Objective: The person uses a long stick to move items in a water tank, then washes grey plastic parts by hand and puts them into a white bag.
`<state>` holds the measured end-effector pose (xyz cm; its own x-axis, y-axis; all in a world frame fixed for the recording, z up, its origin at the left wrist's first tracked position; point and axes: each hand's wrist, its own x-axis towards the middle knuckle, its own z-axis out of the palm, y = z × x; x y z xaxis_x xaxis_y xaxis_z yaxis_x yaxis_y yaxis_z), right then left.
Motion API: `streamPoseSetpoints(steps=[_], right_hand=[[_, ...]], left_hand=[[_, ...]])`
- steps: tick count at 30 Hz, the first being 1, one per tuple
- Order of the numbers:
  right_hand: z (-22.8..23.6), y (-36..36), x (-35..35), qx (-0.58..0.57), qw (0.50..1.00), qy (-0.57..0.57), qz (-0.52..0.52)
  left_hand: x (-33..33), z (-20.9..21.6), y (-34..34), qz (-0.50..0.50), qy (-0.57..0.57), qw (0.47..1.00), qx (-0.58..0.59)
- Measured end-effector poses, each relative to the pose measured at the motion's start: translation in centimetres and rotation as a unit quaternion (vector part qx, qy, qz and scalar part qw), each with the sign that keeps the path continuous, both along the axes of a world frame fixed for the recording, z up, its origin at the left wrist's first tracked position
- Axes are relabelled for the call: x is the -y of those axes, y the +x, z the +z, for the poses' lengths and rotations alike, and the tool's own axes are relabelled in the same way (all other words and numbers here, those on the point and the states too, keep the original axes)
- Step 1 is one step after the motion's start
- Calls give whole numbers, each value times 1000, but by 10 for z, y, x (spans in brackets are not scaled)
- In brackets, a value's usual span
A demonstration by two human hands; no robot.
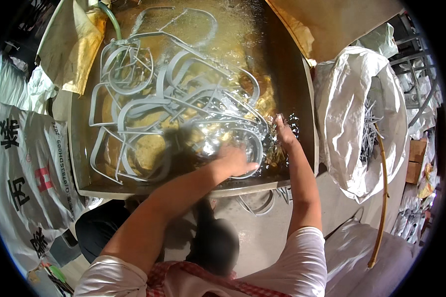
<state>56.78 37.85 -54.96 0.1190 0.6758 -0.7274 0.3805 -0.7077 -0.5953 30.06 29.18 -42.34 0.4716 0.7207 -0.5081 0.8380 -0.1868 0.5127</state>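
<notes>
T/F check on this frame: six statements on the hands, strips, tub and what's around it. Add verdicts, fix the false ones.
1. Gray strips lie heaped in the tub. True.
2. The left hand wears a glove. False: it is bare.
3. The right hand is nearer the tub's right wall than the left hand is. True.
4. The hose is at the tub's upper right. False: it is at the upper left.
5. A stick juts from the open sack right of the tub. True.
6. Every strip is inside the tub. False: some show below its near edge.
</notes>
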Motion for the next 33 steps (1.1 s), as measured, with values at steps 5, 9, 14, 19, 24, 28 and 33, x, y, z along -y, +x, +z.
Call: streamPoseSetpoints(steps=[5,9,14,19,24,28,33], right_hand=[[32,-72,-3,-147,987,-67,9],[-6,-88,10,-278,954,-114,-14],[36,-132,26,-363,916,-149,79],[120,-138,54,-377,906,-186,49],[208,-169,87,-262,950,57,160],[296,-226,119,-261,916,197,231],[332,-300,150,-32,801,470,371]], left_hand=[[1,-12,-12,118,-49,991,-24],[-16,-59,-10,121,-230,953,157],[2,-54,-22,206,-177,928,254],[18,-2,-36,225,-125,869,423],[40,79,-80,306,-205,720,589],[59,142,-129,378,-138,641,654],[84,185,-194,342,-180,517,764]])
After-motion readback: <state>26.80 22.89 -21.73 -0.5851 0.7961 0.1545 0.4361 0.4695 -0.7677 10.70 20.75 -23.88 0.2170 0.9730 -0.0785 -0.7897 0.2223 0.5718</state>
